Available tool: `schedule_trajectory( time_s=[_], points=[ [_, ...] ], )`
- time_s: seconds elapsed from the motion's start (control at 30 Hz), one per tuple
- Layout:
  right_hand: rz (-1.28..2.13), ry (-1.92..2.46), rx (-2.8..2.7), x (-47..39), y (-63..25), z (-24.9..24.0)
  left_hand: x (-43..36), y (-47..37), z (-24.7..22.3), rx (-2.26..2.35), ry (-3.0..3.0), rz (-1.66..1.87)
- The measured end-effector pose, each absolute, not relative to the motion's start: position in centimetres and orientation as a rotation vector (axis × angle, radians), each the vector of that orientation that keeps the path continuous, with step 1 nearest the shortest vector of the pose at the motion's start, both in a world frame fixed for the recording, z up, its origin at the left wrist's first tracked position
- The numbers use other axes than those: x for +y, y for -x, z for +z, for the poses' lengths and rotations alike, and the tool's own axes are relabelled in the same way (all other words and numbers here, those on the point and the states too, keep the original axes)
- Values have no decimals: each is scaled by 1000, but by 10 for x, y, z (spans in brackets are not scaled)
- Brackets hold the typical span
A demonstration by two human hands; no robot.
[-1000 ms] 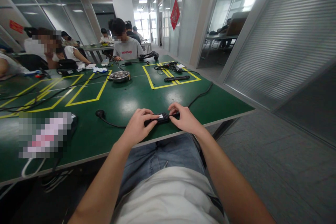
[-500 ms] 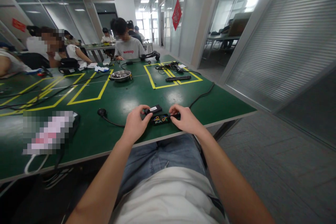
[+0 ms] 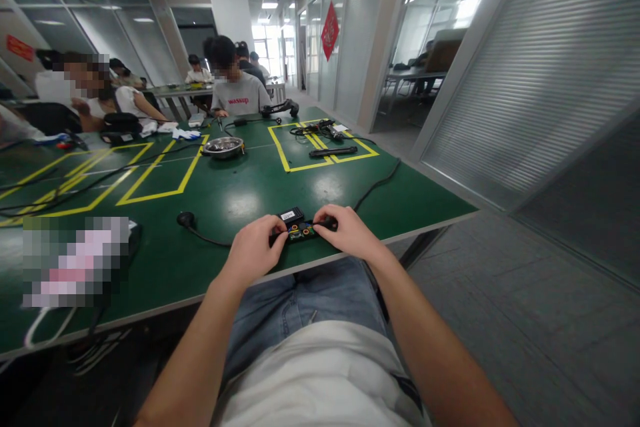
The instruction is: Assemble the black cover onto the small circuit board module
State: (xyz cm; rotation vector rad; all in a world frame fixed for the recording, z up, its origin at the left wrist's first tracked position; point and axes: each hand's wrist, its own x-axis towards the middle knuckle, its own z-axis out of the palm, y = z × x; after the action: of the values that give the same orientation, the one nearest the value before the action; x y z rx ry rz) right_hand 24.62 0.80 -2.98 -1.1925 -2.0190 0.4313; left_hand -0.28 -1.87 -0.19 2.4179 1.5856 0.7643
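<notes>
In the head view a small black case with a circuit board point(image 3: 303, 233) lies opened on the green table, coloured wires and copper-coloured rings showing inside. My left hand point(image 3: 259, 241) pinches its left end with thumb and fingers. At the right end, where a thick black cable point(image 3: 376, 185) leads off, my right hand point(image 3: 343, 230) has its fingers closed on the case. Just behind the case rests a black cover with a white label point(image 3: 289, 216), touched by neither hand as far as I can see. From the left side a cord runs to a black plug point(image 3: 186, 219).
The green table point(image 3: 420, 203) ends close in front of me. A metal bowl point(image 3: 223, 147) stands farther back, and a long black part point(image 3: 333, 152) lies inside yellow tape. A pixelated phone-like object point(image 3: 80, 263) is at left. A co-worker point(image 3: 240, 83) sits opposite.
My left hand has left the labelled cover, which now lies behind the case, and has moved onto the case's left end. My right hand stays at the right end. The view has shifted slightly.
</notes>
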Motion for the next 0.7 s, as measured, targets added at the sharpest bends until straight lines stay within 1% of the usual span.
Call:
schedule_trajectory(
  time_s=[0.1,0.2,0.33,0.4,0.57,0.7],
  points=[
    [433,1192,-2015,6,-246,-29,-19,2,-1,1603,-2405,749],
    [447,1155,-1977,6,-246,-29,-19,2,0,1579,-2406,804],
    [578,1088,-1866,7,-248,-26,-19,2,0,1548,-2397,951],
    [612,1078,-1851,7,-248,-25,-19,2,0,1548,-2395,950],
    [566,1107,-1906,8,-247,-25,-16,4,-1,1562,-2403,818],
    [457,1156,-1957,10,-247,-27,-14,5,-2,1490,-2487,861]
  ],
)
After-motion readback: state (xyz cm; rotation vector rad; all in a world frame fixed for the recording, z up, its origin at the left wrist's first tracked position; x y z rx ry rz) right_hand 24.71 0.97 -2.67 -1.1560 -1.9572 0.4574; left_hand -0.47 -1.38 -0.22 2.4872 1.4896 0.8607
